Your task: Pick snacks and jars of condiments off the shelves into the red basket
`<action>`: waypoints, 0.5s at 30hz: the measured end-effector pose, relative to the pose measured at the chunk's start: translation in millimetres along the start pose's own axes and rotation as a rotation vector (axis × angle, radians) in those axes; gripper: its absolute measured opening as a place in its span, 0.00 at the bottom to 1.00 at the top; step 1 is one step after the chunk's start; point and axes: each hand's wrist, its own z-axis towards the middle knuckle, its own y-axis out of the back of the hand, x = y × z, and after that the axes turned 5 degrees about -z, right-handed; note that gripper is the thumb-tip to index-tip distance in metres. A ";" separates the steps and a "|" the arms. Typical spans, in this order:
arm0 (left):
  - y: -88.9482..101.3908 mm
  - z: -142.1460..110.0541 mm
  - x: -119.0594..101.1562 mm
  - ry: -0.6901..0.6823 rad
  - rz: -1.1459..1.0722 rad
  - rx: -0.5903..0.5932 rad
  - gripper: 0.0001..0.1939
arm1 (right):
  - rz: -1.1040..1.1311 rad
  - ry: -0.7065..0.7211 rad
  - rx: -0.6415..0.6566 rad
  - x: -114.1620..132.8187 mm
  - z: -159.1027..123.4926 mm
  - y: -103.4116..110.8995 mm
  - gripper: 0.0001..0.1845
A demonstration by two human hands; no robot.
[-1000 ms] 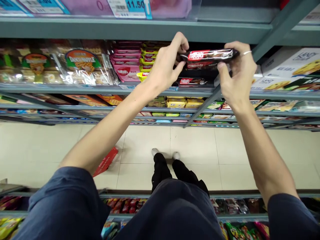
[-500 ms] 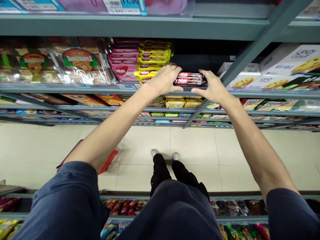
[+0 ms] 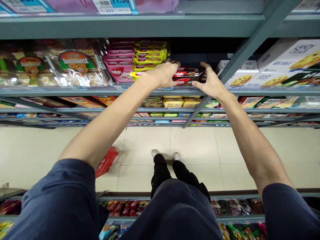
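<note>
Dark wafer packs (image 3: 185, 74) with red nabati labels lie stacked on the shelf between my two hands. My left hand (image 3: 168, 74) is closed around their left end, its fingers curled over the far side and partly hidden. At the right end, my right hand (image 3: 209, 79) grips the packs, with its thumb at the front and its fingers behind. Yellow wafer packs (image 3: 151, 56) stand stacked just left of my left hand, partly covered by it. Beyond these is a stack of pink wafer packs (image 3: 120, 71).
Clear bags of waffles (image 3: 76, 65) fill the shelf's left part. White cookie boxes (image 3: 242, 75) stand right of my right hand, by a slanting grey post (image 3: 247, 46). A shelf beam (image 3: 130, 27) runs above my hands. A red basket (image 3: 107, 162) rests on the floor at left.
My hands have closed in on the ends of the dark wafer packs. The packs have shifted and their front labels now spread further apart. The view has moved slightly.
</note>
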 end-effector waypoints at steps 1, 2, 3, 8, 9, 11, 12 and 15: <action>-0.7 -0.9 -0.6 -0.006 0.003 -0.003 0.35 | -0.007 0.002 -0.001 0.9 -1.6 -0.3 0.62; -1.5 -1.6 -1.2 -0.003 0.008 -0.006 0.37 | -0.014 0.003 0.000 1.7 -3.0 -0.6 0.63; -2.2 -1.9 -1.9 0.005 0.012 -0.010 0.38 | -0.019 0.002 0.000 2.3 -4.0 -1.0 0.64; -1.9 2.5 -6.9 0.001 -0.017 -0.017 0.42 | -0.007 0.017 -0.035 0.2 -0.7 -3.6 0.64; 0.2 2.5 -8.0 -0.010 -0.033 -0.014 0.42 | -0.011 0.020 -0.046 0.2 0.1 -3.4 0.63; 7.4 -3.2 -8.0 -0.037 -0.072 -0.024 0.42 | -0.034 0.022 -0.076 3.8 -1.3 -1.2 0.59; 12.5 -10.0 -6.2 -0.049 -0.091 -0.038 0.42 | -0.050 0.026 -0.098 8.2 -4.2 0.8 0.56; 30.6 -46.7 10.1 -0.032 -0.120 -0.123 0.40 | -0.111 0.079 -0.182 31.7 -19.7 8.4 0.46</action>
